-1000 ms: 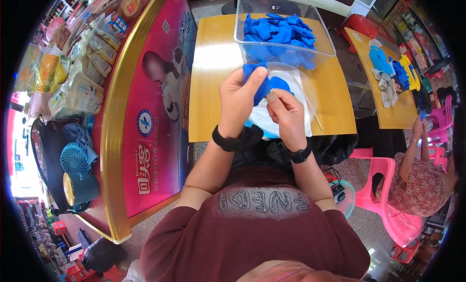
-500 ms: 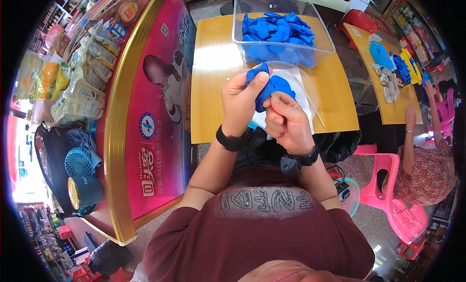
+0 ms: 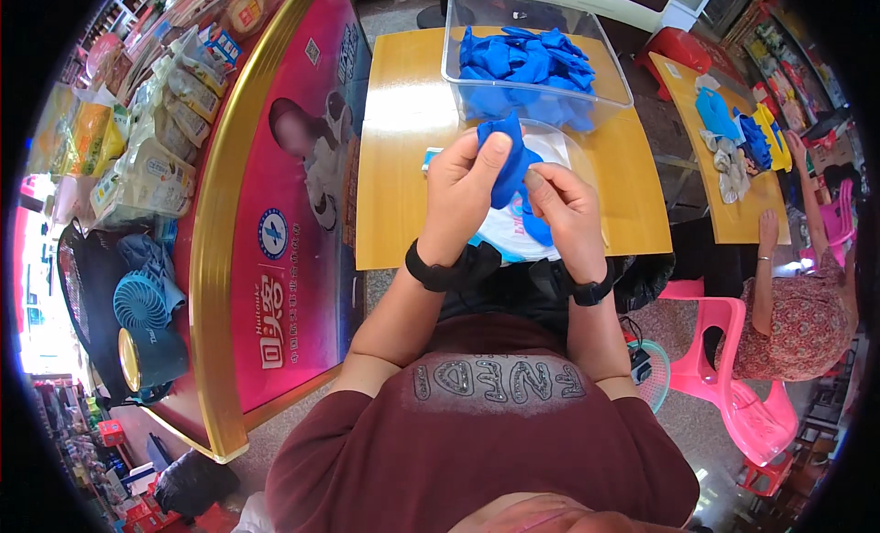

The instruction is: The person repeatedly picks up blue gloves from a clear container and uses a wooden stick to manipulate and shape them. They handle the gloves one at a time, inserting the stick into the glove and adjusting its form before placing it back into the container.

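My left hand (image 3: 466, 189) grips a small piece of blue cloth (image 3: 503, 157), the thumb pressed on its upper part. At the right edge of the cloth my right hand (image 3: 570, 212) pinches with thumb and fingertips; the exact bit between them is partly hidden. Both hands are over a round pale plate-like thing (image 3: 555, 148) on the yellow wooden table (image 3: 399, 194). Another bit of blue cloth (image 3: 539, 230) shows below the fingers; I cannot tell whether it is a separate piece. Behind the hands stands a clear plastic bin (image 3: 616, 79) with many blue cloth pieces (image 3: 522, 56).
A counter with a pink front panel (image 3: 261, 285) and gold edge stands close on my left, with packaged goods (image 3: 165, 166) on top. To the right are a pink plastic chair (image 3: 710, 331), a second table (image 3: 738, 212) with coloured cloth, and another person (image 3: 797, 322).
The blue cloth now hangs more upright in my left hand. My right hand has shifted right and its fingers have opened out from a curled grip. The view has shifted slightly.
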Demonstrator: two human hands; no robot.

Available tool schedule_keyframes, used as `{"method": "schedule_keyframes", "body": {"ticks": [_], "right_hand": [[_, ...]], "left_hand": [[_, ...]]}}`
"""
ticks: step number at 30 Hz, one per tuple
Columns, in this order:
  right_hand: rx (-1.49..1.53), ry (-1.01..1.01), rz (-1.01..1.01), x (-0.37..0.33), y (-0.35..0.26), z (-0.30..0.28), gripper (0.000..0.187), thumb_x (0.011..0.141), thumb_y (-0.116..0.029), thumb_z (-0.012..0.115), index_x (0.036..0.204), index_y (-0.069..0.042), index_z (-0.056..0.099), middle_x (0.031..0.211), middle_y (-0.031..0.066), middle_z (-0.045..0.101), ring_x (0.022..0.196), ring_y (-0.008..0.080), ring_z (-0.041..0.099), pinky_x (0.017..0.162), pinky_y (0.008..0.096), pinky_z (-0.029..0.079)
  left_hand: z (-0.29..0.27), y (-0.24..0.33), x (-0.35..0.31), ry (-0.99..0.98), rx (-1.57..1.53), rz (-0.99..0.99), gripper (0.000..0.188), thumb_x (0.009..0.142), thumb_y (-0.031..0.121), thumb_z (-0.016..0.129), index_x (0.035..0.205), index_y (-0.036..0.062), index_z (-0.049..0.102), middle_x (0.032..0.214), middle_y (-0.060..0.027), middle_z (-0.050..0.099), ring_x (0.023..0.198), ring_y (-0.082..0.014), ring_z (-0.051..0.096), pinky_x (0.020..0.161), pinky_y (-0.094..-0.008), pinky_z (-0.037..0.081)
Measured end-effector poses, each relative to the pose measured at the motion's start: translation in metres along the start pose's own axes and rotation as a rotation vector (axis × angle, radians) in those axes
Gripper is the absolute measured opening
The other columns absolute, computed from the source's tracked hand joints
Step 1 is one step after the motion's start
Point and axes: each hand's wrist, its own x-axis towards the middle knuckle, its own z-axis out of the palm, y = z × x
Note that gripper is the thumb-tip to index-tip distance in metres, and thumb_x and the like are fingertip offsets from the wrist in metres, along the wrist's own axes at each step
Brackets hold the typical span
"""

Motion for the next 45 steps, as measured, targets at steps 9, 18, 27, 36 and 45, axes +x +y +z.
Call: {"method": "schedule_keyframes", "body": {"ticks": [9, 18, 27, 36, 45], "right_hand": [[-0.175, 0.054, -0.19, -0.005, 0.003, 0.004, 0.009, 0.091, -0.004, 0.061, 0.095, 0.002, 0.067, 0.068, -0.0017, 0.057, 0.059, 0.0032, 0.047, 0.051, 0.0214, 0.037], [-0.066, -0.022, -0.028, 0.0, 0.0, -0.006, 0.014, 0.093, -0.012, 0.063, 0.094, 0.001, 0.067, 0.07, -0.0021, 0.058, 0.062, 0.0028, 0.048, 0.054, 0.0198, 0.038], [-0.02, -0.059, 0.061, 0.008, 0.006, -0.016, 0.017, 0.09, -0.015, 0.067, 0.097, 0.0, 0.066, 0.071, -0.0028, 0.057, 0.062, 0.0025, 0.048, 0.055, 0.0188, 0.037], [0.079, 0.007, 0.002, -0.003, 0.007, 0.017, 0.02, 0.086, -0.012, 0.073, 0.101, -0.002, 0.064, 0.075, -0.0043, 0.055, 0.066, 0.0018, 0.049, 0.061, 0.0169, 0.039], [0.348, -0.063, 0.294, 0.004, -0.001, -0.005, 0.017, 0.089, -0.02, 0.068, 0.083, -0.007, 0.06, 0.06, -0.0063, 0.046, 0.048, 0.0, 0.033, 0.043, 0.0199, 0.021]], "left_hand": [[0.0, -0.011, -0.002, -0.147, 0.084, -0.019, 0.033, 0.099, 0.028, 0.054, 0.104, -0.001, 0.069, 0.092, -0.004, 0.069, 0.075, -0.0056, 0.059, 0.066, -0.0199, 0.047], [0.003, -0.009, 0.002, 0.071, 0.018, 0.086, 0.029, 0.1, 0.026, 0.053, 0.104, 0.0012, 0.067, 0.078, 0.0045, 0.061, 0.068, -0.0018, 0.053, 0.059, -0.017, 0.042], [-0.016, -0.01, 0.018, 0.229, -0.295, 0.071, 0.028, 0.101, 0.027, 0.051, 0.103, 0.0023, 0.063, 0.093, -0.0023, 0.064, 0.078, -0.0048, 0.057, 0.065, -0.0199, 0.047], [0.005, -0.019, 0.006, 0.15, -0.073, 0.031, 0.025, 0.1, 0.027, 0.053, 0.096, 0.0048, 0.064, 0.077, 0.0043, 0.059, 0.066, -0.0001, 0.049, 0.056, -0.0175, 0.04], [-0.021, -0.026, 0.02, 0.146, -0.108, -0.063, 0.019, 0.093, 0.016, 0.062, 0.109, 0.0064, 0.063, 0.093, -0.0053, 0.066, 0.076, -0.0102, 0.061, 0.059, -0.0194, 0.044]]}}
